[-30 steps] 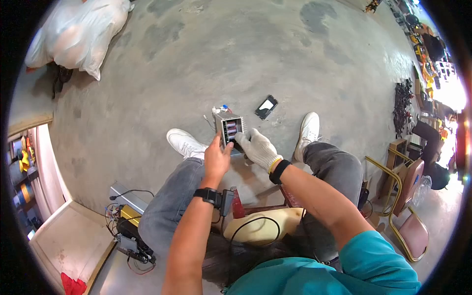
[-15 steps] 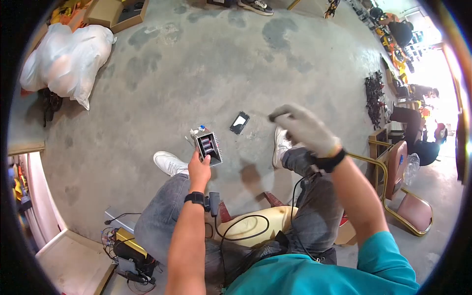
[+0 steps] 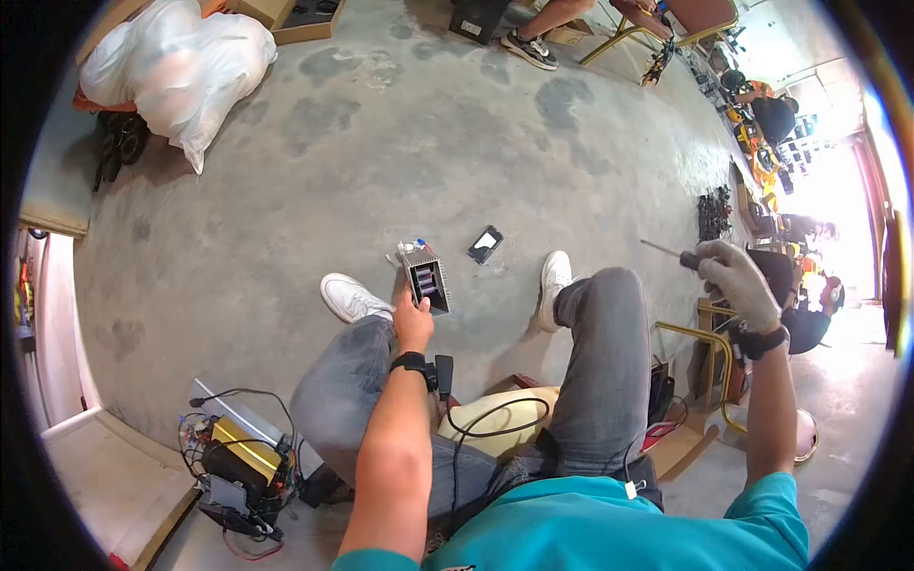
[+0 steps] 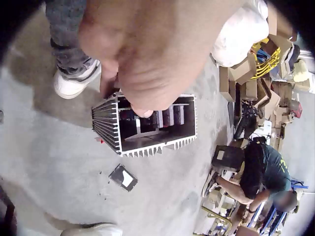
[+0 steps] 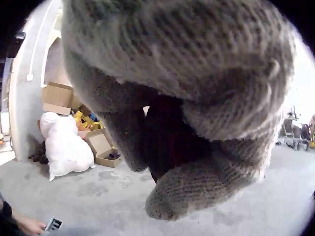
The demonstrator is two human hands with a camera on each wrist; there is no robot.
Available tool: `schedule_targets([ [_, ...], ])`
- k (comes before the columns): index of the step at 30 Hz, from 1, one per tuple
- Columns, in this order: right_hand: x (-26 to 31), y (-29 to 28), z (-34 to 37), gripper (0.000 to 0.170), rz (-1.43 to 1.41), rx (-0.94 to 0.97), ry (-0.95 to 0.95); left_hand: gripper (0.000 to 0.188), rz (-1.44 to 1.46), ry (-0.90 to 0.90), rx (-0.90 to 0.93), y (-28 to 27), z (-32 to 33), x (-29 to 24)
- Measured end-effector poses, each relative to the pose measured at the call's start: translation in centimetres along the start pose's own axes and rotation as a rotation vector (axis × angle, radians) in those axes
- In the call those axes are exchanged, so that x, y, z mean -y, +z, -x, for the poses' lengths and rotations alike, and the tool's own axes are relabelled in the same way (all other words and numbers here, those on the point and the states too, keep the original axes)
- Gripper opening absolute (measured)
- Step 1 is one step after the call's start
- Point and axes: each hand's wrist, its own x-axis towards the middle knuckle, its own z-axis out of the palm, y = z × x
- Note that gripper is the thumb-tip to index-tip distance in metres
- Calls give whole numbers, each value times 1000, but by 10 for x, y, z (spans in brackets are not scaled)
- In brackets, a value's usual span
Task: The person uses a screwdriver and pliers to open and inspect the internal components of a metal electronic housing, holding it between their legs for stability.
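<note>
My bare left hand (image 3: 413, 325) grips the near end of a finned metal housing (image 3: 416, 260), thumb over its rim. The housing is open on one side; in the left wrist view its finned wall (image 4: 106, 126) and several dark cylindrical parts (image 4: 170, 116) inside it show, partly hidden by the hand. Far out to the right, my gloved right hand (image 3: 743, 285) is raised and holds a screwdriver (image 3: 689, 260) by its dark handle, the thin shaft pointing left. Seen from the right wrist, knit-gloved fingers (image 5: 197, 189) curl around that handle. A black plate with a white label (image 3: 486, 244) lies on the floor beyond the housing.
Beside my left leg lies a pile of electronics with wires and a yellow part (image 3: 246, 449). A gold-framed chair (image 3: 728, 376) stands under my right arm. White bags (image 3: 195, 71) sit at the far left. Other people (image 4: 268, 169) are about, and a black cable (image 3: 495, 404) loops over my seat.
My right hand has left the housing and swung up and out to the right, with the screwdriver now plainly visible. The left hand keeps hold of the housing. The head view has shifted.
</note>
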Motion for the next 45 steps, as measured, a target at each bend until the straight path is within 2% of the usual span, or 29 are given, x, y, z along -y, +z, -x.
schedule_targets([
  [2,-36,22,-3,28,-31,61,77,50,-65,-79,-8,-6,4,4],
  [5,-89,57,-6,26,-72,130,206,50,-43,-105,2,-11,9,4],
  [7,-95,79,6,27,-47,158,346,50,-36,-108,14,-17,12,-4],
  [10,-126,96,16,25,-93,310,416,47,-1,-75,12,-12,7,-9],
  [11,-133,97,16,24,-20,366,428,46,-21,-69,-13,-6,3,-6],
  [16,-133,103,33,31,-35,361,397,42,17,-52,-43,1,-6,-11],
  [20,-129,95,48,36,60,328,293,35,67,-67,-69,-3,-12,-16],
  [21,-132,96,51,36,90,324,291,33,6,-99,-47,-1,-20,-9],
  [23,-146,97,54,37,92,319,306,31,-38,-33,-26,-7,-27,-6],
  [25,-167,100,58,36,92,296,291,32,-90,-92,17,-9,-29,-6],
  [27,-191,105,61,34,29,309,341,33,-113,-20,8,-12,-31,-9],
  [29,-214,111,58,33,20,356,340,33,-126,-52,3,-10,-29,-15],
  [31,-233,121,52,33,-87,381,378,34,-171,13,19,-11,-28,-15],
  [32,-249,127,46,34,-56,369,332,34,-192,9,22,-12,-29,-15],
  [33,-248,131,42,34,-24,356,288,35,-213,-4,10,-12,-29,-16],
  [35,-246,134,34,34,-36,370,318,35,-256,-29,10,-10,-25,-17],
  [37,-246,137,21,33,-7,405,241,36,-227,22,34,-12,-31,-23],
  [41,-259,145,4,33,-164,454,302,35,-240,-31,17,-5,-28,-29],
  [45,-271,152,-9,33,-185,492,389,32,-326,-58,46,2,-27,-36],
])
